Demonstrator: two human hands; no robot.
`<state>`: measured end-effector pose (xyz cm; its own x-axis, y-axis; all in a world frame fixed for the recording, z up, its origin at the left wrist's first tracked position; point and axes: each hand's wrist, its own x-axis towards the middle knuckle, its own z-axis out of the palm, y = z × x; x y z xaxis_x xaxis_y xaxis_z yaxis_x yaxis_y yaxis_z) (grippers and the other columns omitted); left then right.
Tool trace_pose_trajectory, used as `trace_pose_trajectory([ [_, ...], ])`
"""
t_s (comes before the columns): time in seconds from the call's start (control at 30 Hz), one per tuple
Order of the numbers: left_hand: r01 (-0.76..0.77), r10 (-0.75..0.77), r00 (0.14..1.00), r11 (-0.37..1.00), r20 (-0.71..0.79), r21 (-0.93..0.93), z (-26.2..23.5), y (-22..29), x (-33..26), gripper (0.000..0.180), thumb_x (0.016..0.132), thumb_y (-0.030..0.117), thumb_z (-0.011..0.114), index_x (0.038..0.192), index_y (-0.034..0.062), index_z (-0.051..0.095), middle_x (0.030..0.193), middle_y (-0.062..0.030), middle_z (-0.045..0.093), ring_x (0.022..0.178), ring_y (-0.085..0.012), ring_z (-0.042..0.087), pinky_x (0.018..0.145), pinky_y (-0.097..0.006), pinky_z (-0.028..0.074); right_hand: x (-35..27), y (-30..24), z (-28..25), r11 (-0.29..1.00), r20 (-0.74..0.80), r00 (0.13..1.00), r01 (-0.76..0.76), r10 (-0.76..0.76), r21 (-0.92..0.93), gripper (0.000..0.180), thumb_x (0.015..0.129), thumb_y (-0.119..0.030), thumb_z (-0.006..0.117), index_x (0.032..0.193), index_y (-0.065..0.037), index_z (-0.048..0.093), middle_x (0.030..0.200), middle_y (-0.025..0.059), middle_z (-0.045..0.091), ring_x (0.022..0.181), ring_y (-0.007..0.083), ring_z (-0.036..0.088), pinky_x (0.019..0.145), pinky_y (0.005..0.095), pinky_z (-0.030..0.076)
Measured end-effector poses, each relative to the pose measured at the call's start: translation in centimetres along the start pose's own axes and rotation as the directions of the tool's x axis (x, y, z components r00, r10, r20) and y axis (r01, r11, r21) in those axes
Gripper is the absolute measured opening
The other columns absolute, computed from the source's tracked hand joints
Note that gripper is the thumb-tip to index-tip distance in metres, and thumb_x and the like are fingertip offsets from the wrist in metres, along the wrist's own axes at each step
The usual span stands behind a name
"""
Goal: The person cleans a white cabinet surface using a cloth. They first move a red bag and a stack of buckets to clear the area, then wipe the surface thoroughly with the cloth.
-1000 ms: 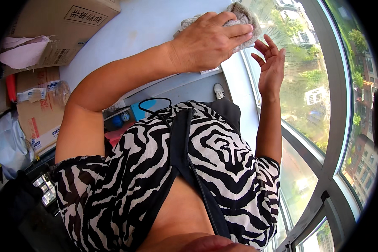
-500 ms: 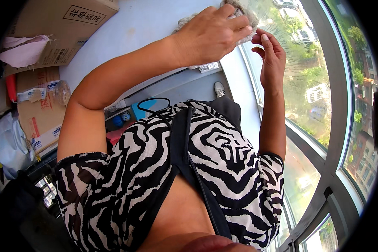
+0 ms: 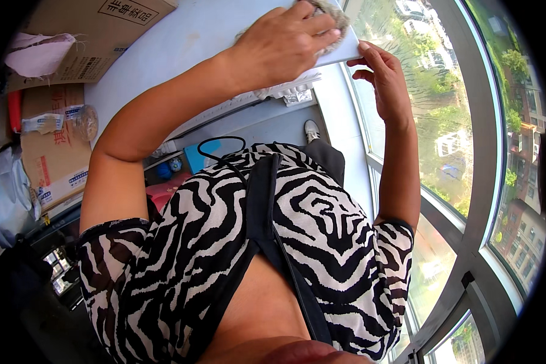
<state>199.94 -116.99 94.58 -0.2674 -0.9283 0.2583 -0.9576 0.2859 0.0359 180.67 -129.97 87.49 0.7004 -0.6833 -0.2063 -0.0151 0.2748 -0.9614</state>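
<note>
Near the right edge of the white surface [image 3: 176, 45], the left hand [image 3: 279, 51] is clamped over a grey fuzzy cloth [image 3: 341, 21] that lies on it. Apart from it, the right hand [image 3: 385, 85] has its thumb tip at the near right corner and its other fingers curled by the rim; whether they grip it, I cannot tell. Right of that corner rises a window [image 3: 437, 109] in a grey frame.

At the surface's left edge sits a large cardboard box [image 3: 73, 24], printed with a black-framed block of dark characters; lower on the same side come a barcode and a small blue mark. Pink fabric [image 3: 39, 57] hangs against it. Beyond the near left edge, a second carton [image 3: 48, 148] carries large red characters and pale strips with small blue print, beside a clear roll [image 3: 87, 124].
</note>
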Motion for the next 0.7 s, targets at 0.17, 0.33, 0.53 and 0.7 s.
trace_pose_trajectory([
  [0.17,0.109,-0.105,0.994,0.987,-0.039,0.12,-0.7,-0.7,-4.5,0.052,0.08,0.01,0.071,0.131,0.0133,0.066,0.13,-0.0017,0.058,0.114,-0.025,0.052,0.098,-0.036,0.049,0.8,-1.9,1.5,0.996,-0.021,0.998,-0.064,0.063,-0.067,0.03,0.09,-0.028,0.058,0.095,-0.001,0.068,0.085,0.0015,0.061,0.079,0.012,0.053,0.07,0.0286,0.045],
  [0.33,0.15,-0.142,0.987,0.984,-0.078,0.097,-0.4,-0.7,-4.7,0.052,0.079,0.009,0.071,0.13,0.0143,0.066,0.129,-0.002,0.059,0.115,-0.0254,0.053,0.098,-0.036,0.048,1.7,-2.8,2.1,0.97,-0.078,0.982,-0.18,0.169,-0.162,0.023,0.089,-0.026,0.058,0.087,-0.004,0.064,0.083,-0.0001,0.056,0.079,0.0113,0.05,0.063,0.0274,0.043],
  [0.53,0.161,-0.155,0.981,0.986,-0.115,0.044,-0.2,-0.8,-4.7,0.052,0.077,0.008,0.071,0.128,0.0143,0.068,0.128,-0.0018,0.059,0.114,-0.0251,0.053,0.097,-0.036,0.047,1.2,-2.2,1.2,0.978,-0.013,0.978,-0.208,0.208,0.004,0.018,0.091,-0.024,0.056,0.089,-0.008,0.064,0.083,-0.0018,0.056,0.078,0.0103,0.049,0.06,0.0265,0.044],
  [0.7,0.137,-0.128,0.982,0.989,-0.135,0.056,-0.1,-1.0,-4.6,0.05,0.076,0.008,0.072,0.126,0.0139,0.069,0.126,-0.0016,0.06,0.113,-0.025,0.053,0.095,-0.037,0.048,1.6,-3.0,2.8,0.979,-0.113,0.98,-0.178,0.167,-0.1,0.017,0.091,-0.023,0.055,0.092,-0.009,0.064,0.083,-0.0031,0.056,0.08,0.0086,0.049,0.062,0.0264,0.043],
])
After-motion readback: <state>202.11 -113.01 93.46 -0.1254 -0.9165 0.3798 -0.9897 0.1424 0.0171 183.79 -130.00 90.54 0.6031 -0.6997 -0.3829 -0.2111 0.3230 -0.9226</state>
